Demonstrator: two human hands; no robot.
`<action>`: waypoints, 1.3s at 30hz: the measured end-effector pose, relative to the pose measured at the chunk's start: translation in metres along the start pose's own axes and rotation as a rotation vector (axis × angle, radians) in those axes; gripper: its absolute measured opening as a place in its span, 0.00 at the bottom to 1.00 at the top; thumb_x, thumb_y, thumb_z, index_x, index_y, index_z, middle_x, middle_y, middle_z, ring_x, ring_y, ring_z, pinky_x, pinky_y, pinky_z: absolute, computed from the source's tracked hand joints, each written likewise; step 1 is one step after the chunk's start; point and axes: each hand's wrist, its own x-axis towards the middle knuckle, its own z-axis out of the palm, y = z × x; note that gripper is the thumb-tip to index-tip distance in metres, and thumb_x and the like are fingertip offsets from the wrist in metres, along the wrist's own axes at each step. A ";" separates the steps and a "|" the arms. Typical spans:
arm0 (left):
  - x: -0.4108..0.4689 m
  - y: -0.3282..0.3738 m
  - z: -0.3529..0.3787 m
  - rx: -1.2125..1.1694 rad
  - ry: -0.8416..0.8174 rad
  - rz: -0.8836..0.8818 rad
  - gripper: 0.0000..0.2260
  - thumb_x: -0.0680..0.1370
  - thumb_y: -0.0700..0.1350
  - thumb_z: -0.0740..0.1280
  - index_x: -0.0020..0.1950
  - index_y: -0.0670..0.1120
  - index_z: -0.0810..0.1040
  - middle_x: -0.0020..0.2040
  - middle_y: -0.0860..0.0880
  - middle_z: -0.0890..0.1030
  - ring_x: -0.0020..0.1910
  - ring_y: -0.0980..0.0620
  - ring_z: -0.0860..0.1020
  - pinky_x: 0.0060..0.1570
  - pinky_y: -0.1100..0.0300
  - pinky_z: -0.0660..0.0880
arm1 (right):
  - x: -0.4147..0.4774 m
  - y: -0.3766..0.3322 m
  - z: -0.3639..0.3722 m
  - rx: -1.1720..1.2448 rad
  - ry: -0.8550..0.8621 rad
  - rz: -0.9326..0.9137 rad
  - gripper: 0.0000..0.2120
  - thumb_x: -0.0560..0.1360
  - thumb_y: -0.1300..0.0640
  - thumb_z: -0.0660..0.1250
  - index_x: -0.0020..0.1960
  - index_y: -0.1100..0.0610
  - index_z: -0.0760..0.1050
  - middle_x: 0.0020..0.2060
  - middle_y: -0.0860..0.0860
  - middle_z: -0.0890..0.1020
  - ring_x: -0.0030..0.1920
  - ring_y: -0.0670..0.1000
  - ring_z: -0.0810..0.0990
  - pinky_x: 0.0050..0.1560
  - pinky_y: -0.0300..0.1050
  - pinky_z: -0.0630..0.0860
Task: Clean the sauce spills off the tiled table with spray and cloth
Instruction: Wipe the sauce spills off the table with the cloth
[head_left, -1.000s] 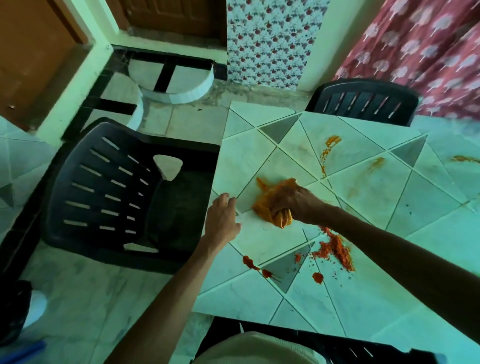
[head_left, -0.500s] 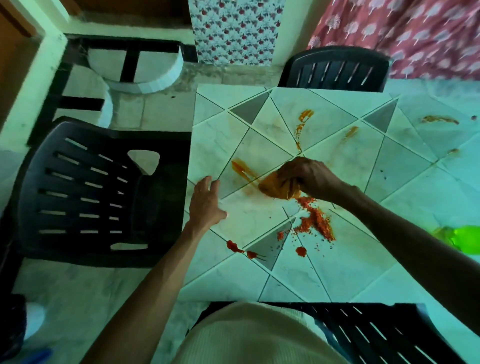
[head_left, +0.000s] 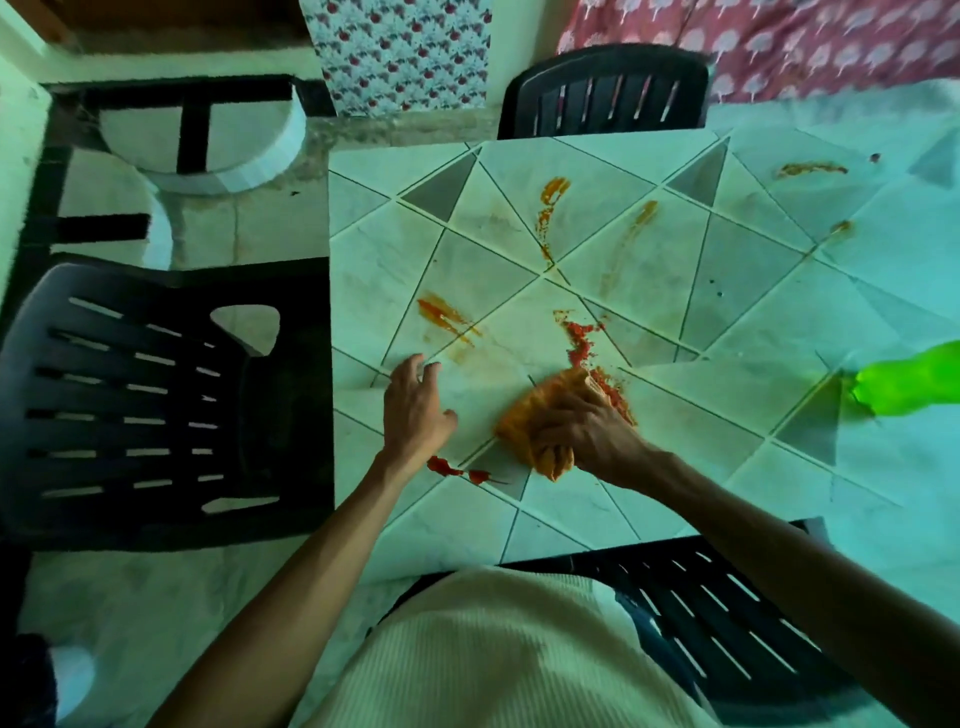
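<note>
Entries as I read them from my station. Cloth (head_left: 522, 423): orange, bunched into a wad, on the counter (head_left: 727, 467) toward its 6 o'clock edge. Right hand (head_left: 587, 434): on top of the cloth, fingers curled down over the wad and gripping it. Left hand (head_left: 415, 410): at 9 o'clock of the cloth, near but apart from it, fingers spread and loose, tips resting on the tile, holding nothing. Red chunky spill (head_left: 581, 338): touches the cloth's 1 o'clock corner and runs away toward 12. Red drops (head_left: 457, 471): at 7 o'clock of the cloth, just beside the left wrist. Orange smear (head_left: 441, 314): at 11 o'clock. Orange streaks (head_left: 551, 193): farther off, 12 to 1 o'clock. Spray bottle (head_left: 904, 384): green, blurred, seemingly on its side, well apart at 3 o'clock and partly out of frame. Risks, in my judgement:
- The cloth looks loaded with sauce, so another pass may smear a film rather than lift it.
- A stroke toward 6 may push the chunky bits over the edge onto the black chair (head_left: 727, 613) or my clothing.
- The left wrist may drag through the red drops.
- Sauce pressed into the grout lines (head_left: 546, 274) may lodge there.
- The far streaks may need spray, and the bottle lies well apart from both hands.
</note>
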 end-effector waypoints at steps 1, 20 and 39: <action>-0.002 0.005 0.005 -0.001 -0.006 0.038 0.30 0.71 0.45 0.74 0.70 0.43 0.70 0.73 0.41 0.65 0.72 0.42 0.63 0.67 0.52 0.65 | -0.011 -0.002 0.001 0.005 -0.007 0.008 0.14 0.74 0.53 0.60 0.52 0.46 0.83 0.56 0.44 0.83 0.58 0.57 0.80 0.60 0.60 0.75; 0.015 0.054 0.012 0.308 -0.111 0.329 0.39 0.59 0.45 0.81 0.69 0.51 0.73 0.70 0.46 0.69 0.67 0.42 0.69 0.59 0.48 0.73 | 0.079 0.142 -0.078 0.004 0.420 0.626 0.13 0.79 0.55 0.66 0.62 0.55 0.80 0.59 0.55 0.82 0.56 0.61 0.77 0.54 0.58 0.75; 0.009 0.066 0.007 0.238 -0.154 0.363 0.34 0.67 0.38 0.78 0.70 0.54 0.73 0.69 0.50 0.69 0.65 0.49 0.71 0.63 0.53 0.73 | 0.006 0.047 0.011 0.096 0.143 0.348 0.23 0.75 0.49 0.74 0.69 0.45 0.75 0.64 0.49 0.78 0.55 0.57 0.72 0.50 0.51 0.68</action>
